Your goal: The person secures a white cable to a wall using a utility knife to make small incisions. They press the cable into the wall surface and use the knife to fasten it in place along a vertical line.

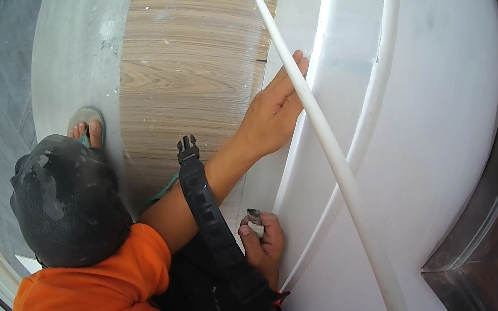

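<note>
My left hand (275,110) lies stretched out with its fingers together, their tips against the edge of a white raised moulding (297,137). A long white hose or pipe (334,156) crosses in front of the fingers. Nearer to me, my right hand (267,251) is closed round a small tool (255,217) with a dark flat end and a white smeared part; its kind I cannot make out. Beside my left forearm hangs a black webbing strap (203,191) ending in a plastic buckle (187,145).
White panelling (418,131) with a second moulding (379,65) runs along the right. Wood-grain flooring (197,35) with pale specks lies to the left, bordered by a grey strip (79,28). A sandalled foot (88,127) and a rounded, stained black form (69,204) are at left.
</note>
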A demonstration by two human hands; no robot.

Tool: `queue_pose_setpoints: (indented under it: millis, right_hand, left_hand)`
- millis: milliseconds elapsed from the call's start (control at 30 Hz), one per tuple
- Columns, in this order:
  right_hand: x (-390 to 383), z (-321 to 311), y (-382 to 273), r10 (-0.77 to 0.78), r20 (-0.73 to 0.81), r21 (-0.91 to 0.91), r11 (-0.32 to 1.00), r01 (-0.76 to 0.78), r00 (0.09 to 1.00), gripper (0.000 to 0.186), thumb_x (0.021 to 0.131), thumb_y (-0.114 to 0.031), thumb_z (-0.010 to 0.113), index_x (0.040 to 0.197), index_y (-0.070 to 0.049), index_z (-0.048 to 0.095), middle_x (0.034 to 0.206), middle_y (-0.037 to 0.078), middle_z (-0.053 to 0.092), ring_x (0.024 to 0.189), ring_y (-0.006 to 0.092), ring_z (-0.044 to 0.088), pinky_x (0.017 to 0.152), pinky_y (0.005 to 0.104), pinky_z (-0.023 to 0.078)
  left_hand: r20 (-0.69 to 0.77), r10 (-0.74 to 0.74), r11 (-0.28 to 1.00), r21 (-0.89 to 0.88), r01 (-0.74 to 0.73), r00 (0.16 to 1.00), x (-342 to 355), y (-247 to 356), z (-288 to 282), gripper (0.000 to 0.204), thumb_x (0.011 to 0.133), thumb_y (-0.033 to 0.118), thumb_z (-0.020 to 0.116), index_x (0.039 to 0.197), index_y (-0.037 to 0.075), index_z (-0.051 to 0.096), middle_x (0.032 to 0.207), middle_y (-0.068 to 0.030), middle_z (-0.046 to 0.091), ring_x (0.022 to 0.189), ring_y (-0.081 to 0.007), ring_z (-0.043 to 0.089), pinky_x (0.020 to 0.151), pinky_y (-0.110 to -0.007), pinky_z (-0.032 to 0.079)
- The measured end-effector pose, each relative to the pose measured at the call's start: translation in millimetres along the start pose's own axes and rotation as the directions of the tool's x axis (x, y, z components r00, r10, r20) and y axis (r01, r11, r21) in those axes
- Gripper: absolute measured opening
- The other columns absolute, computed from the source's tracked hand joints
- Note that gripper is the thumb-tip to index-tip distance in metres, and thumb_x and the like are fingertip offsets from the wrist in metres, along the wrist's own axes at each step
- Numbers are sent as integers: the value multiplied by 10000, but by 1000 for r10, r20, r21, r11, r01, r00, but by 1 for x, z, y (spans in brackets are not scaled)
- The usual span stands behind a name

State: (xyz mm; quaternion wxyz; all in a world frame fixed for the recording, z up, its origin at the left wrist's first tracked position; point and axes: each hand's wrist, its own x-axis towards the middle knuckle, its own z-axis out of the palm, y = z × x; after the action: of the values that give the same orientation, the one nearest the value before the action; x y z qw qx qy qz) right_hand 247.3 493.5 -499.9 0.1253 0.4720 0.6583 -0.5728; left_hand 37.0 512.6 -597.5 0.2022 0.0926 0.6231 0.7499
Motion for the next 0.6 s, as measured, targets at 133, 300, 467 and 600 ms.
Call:
queue_pose_setpoints:
  millis: [133, 300, 467, 600]
  right_hand:
    - [-1, 3, -4, -43, -8, 39, 998, 43, 999, 204, 892, -20, 621, 1088, -10, 564, 923, 29, 590, 822, 82, 520, 763, 238, 435]
    - [-1, 1, -10, 14, 17, 44, 999, -14, 1000, 204, 891, -20, 615, 1088, -10, 564, 923, 26, 585, 822, 84, 519, 764, 238, 435]
    - [-1, -1, -7, 16, 24, 49, 999, -17, 1000, 193, 896, -23, 614, 1081, -13, 563, 926, 24, 584, 825, 82, 518, 763, 234, 430]
    - [0, 2, -12, -52, 18, 154, 987, 49, 998, 178, 898, -14, 609, 1070, -17, 563, 929, 21, 585, 841, 78, 518, 779, 225, 421]
  left_hand:
    - [-18, 2, 999, -41, -2, 1000, -3, -3, -1, 481, 997, 177, 511, 1435, -3, 424, 1544, -230, 305, 1438, -346, 294, 1141, -378, 310]
    - [-16, 4, 999, -33, -5, 1000, -3, -1, 0, 513, 988, 175, 540, 1443, -19, 402, 1549, -236, 288, 1451, -354, 258, 1148, -391, 295]
    - [-36, 3, 1000, 7, -3, 999, -2, 2, 8, 560, 982, 224, 559, 1453, -23, 381, 1553, -268, 251, 1463, -371, 217, 1155, -408, 273]
    - [-25, -31, 1000, 5, 31, 999, 16, 8, 8, 609, 994, 326, 512, 1464, -28, 357, 1548, -283, 247, 1462, -385, 211, 1168, -413, 240]
